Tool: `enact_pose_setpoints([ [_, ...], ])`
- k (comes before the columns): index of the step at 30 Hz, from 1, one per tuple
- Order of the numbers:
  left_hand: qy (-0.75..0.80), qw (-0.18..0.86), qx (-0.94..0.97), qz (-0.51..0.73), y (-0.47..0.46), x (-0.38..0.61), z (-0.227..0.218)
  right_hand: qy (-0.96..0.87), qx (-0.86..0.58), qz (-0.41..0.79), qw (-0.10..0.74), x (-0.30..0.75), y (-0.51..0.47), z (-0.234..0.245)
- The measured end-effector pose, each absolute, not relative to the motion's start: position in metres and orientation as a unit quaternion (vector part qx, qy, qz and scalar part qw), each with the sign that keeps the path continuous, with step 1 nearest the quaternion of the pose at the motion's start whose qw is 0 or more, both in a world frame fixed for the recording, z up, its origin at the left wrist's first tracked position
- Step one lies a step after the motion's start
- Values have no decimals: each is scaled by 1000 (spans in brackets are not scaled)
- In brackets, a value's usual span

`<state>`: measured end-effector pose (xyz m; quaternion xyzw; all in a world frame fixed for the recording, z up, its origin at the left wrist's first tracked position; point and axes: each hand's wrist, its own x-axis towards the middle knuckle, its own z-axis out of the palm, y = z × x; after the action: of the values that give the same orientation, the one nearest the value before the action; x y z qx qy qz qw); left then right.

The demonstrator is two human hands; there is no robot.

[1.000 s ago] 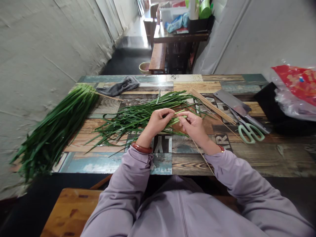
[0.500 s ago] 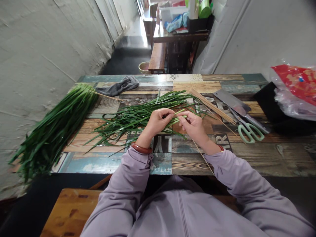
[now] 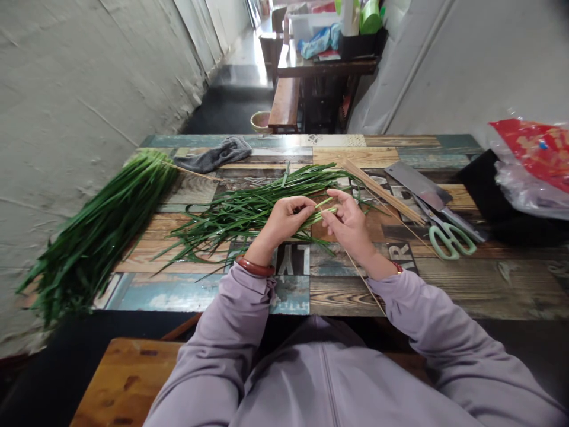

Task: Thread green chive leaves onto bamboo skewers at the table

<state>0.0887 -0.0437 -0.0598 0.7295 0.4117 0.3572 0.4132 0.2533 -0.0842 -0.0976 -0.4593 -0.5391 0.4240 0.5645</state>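
Note:
My left hand is closed, with thumb and index finger pinching pale stem ends of a few green Chinese chives. Just to its right, my right hand has its thumb at a thin bamboo skewer that runs under the palm towards the table's front edge. The index finger of that hand is raised off the stems. Where the skewer's tip meets the stems is too small to make out. Behind both hands lies a loose pile of chives, leaves pointing left.
A thick bundle of chives overhangs the table's left end, near a grey cloth. Rightward lie several bamboo skewers, a cleaver and green-handled scissors. A red and clear plastic bag sits at the far right.
My right index finger has lifted away from the stems, and the right hand has opened slightly. My left hand stays in place with its pinch.

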Motion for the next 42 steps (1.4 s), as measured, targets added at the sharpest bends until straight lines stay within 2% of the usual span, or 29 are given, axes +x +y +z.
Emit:
enact_pose_setpoints([
  [16,374,435,754,321,-47,90,-60,-527,-495,409,557,250,-84,-96],
  [24,371,479,737,299,-45,88,-62,-509,-467,478,543,259,-83,-91],
  [32,398,391,774,299,-45,86,-68,-510,-501,484,504,248,-80,-95],
  [36,413,343,791,293,-45,86,-75,-482,-497,497,522,246,-76,-103],
  [42,453,202,834,241,-50,91,-74,-443,-497,529,526,244,-72,-105],
])
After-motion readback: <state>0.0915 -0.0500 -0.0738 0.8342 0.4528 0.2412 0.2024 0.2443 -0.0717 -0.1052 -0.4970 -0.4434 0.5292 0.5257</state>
